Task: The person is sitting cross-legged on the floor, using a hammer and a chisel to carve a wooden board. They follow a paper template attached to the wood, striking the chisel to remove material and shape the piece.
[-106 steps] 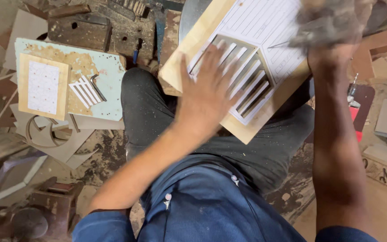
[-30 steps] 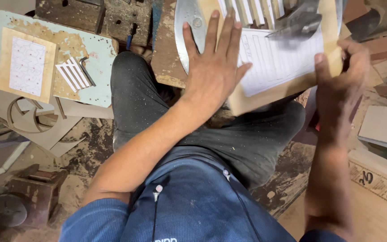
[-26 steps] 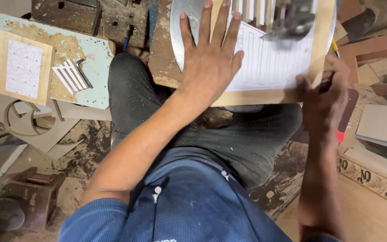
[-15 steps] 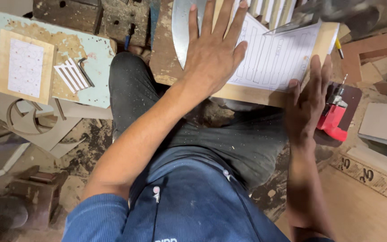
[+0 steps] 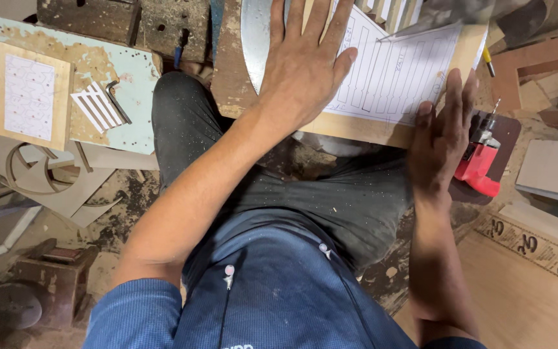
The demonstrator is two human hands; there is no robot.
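Observation:
My left hand (image 5: 305, 61) lies flat with spread fingers on a wooden board (image 5: 356, 129) that rests across my lap. A white paper pattern (image 5: 402, 77) with drawn slat outlines is stuck on the board. Cut slots show at the board's top edge. My right hand (image 5: 444, 139) is open, fingers straight, touching the board's near right corner. A red hand tool (image 5: 479, 168) lies just right of that hand. A round metal plate (image 5: 256, 32) sticks out from under the board, beside my left hand.
At the left a pale green board (image 5: 130, 77) carries a small patterned panel (image 5: 27, 97), white cut slats (image 5: 95, 106) and a bent key (image 5: 116, 100). Wood offcuts with a circular cut-out (image 5: 40, 174) lie below. A carved strip (image 5: 537, 242) is at the right. Sawdust covers the floor.
My right hand has let go of the board's right edge and slid down to its near corner, fingers now straight. The left hand stays pressed flat. The red tool has come into view.

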